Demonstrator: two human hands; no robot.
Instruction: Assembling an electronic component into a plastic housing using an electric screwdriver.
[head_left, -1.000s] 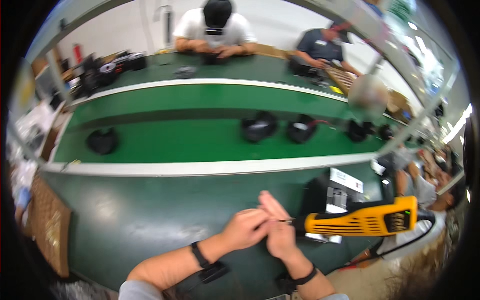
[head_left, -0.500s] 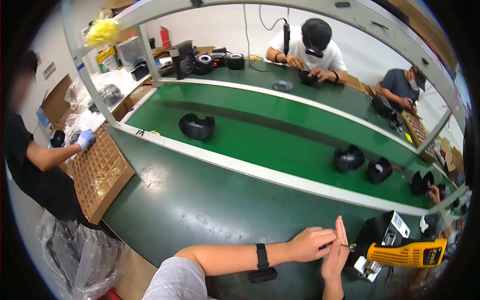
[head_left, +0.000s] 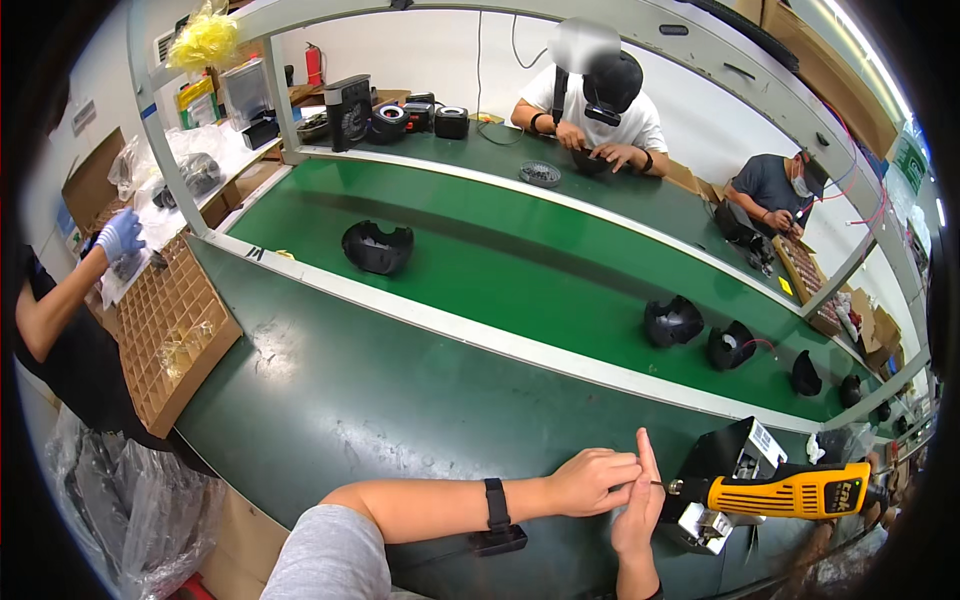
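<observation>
Near the front right of the bench, my left hand (head_left: 592,482) has its fingers curled together against the palm side of my right hand. Whatever they pinch is hidden or too small to name. My right hand (head_left: 637,515) stands upright with its fingers stretched out. A yellow electric screwdriver (head_left: 785,493) lies sideways just right of my hands, its thin bit pointing at my right hand's fingers. Whether the bit touches them I cannot tell. Behind and under the screwdriver sits a black and silver box-shaped device (head_left: 708,527). A black strap with a small black box is on my left wrist.
Beyond the bench (head_left: 400,420), a white rail (head_left: 480,340) borders a green conveyor belt (head_left: 500,270) carrying several black curved shells (head_left: 378,247). A divided cardboard tray (head_left: 175,340) sits at left beside a gloved co-worker (head_left: 60,310). Two people (head_left: 600,110) work across the belt.
The whole view has shifted, so things appear further left. My hands keep nearly the same pose together. The gloved co-worker's hand has risen from the cardboard tray.
</observation>
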